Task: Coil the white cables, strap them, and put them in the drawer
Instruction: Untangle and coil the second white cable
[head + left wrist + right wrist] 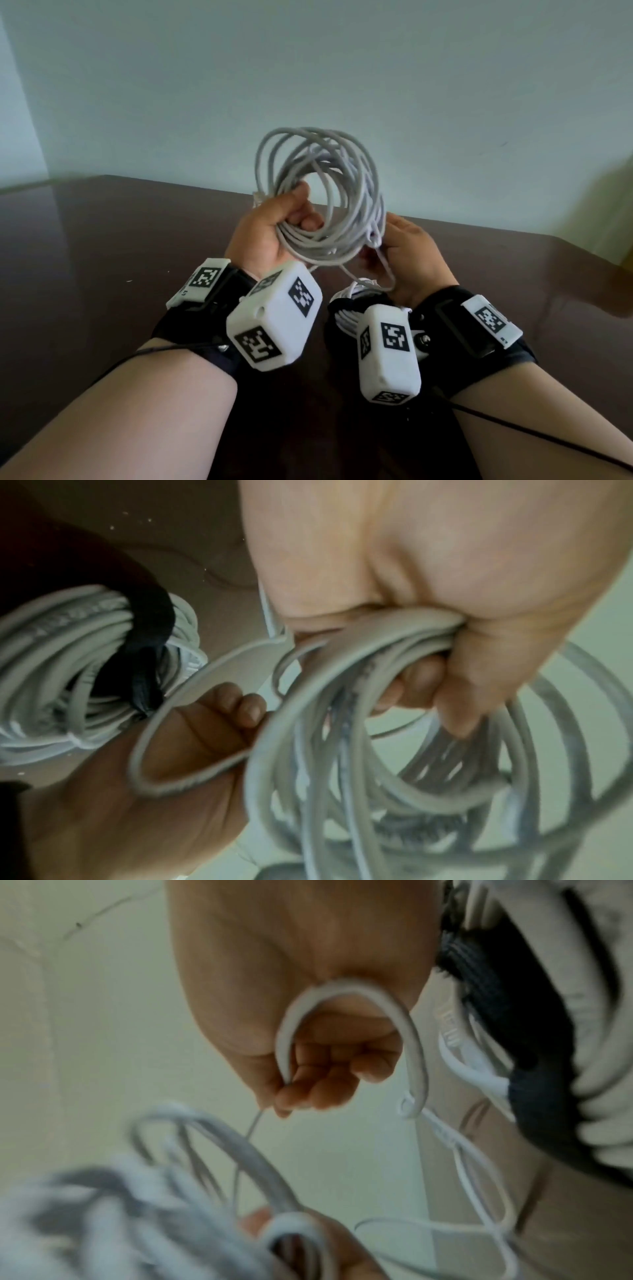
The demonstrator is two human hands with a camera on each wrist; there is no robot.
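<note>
Coiling is under way: at frame centre the left hand point(274, 226) clamps the cable coil point(322, 192) above the counter point(102, 257), while the right hand point(407, 257) pinches the loose cable end point(346, 993). Next comes strapping.

Soft, even daylight fills the head view; the glossy dark brown tabletop point(102, 246) carries a pale sheen at its far left, and its back edge bows with wide-angle distortion. Both wrist views are dimmer and smeared: the loops of white coiled cable point(394, 764) blur at the frame edges, perhaps from motion, and the right-wrist picture is softest at its lower left.
</note>
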